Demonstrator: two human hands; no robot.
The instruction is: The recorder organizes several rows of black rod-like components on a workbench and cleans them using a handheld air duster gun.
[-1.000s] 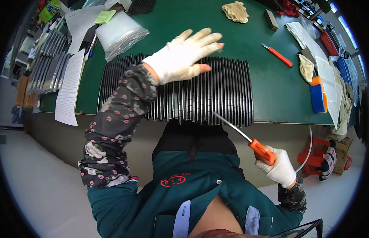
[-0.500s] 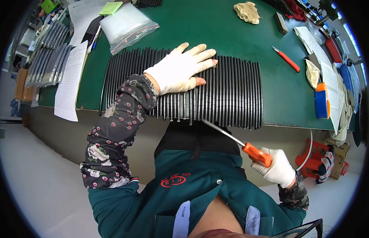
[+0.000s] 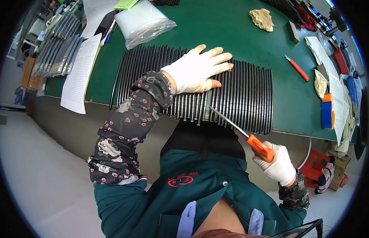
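Observation:
A row of many slim black rods (image 3: 248, 95) lies side by side along the near edge of the table. My left hand (image 3: 197, 72), in a white glove with bare thumb tip, rests flat across the rods with its fingers spread. My gloved right hand (image 3: 277, 166) is closed round the orange handle of a screwdriver (image 3: 259, 147), in front of the table edge. Its metal shaft slants up to the left, and the tip is at the near part of the rods, beside a narrow paler strip between them. Whether the tip touches a rod I cannot tell.
On the green table (image 3: 216, 23) are a clear plastic bag (image 3: 143, 23), a printed sheet (image 3: 79, 79), a red-handled knife (image 3: 298, 70), a crumpled cloth (image 3: 261, 20), a dark block (image 3: 293, 31) and a blue-orange tape roll (image 3: 327, 113). Bagged parts (image 3: 57, 55) stand at the far left.
The screwdriver tip has gone from the rods' near ends to a spot further in over them. My left hand stays flat on the rods. The whole view has shifted slightly.

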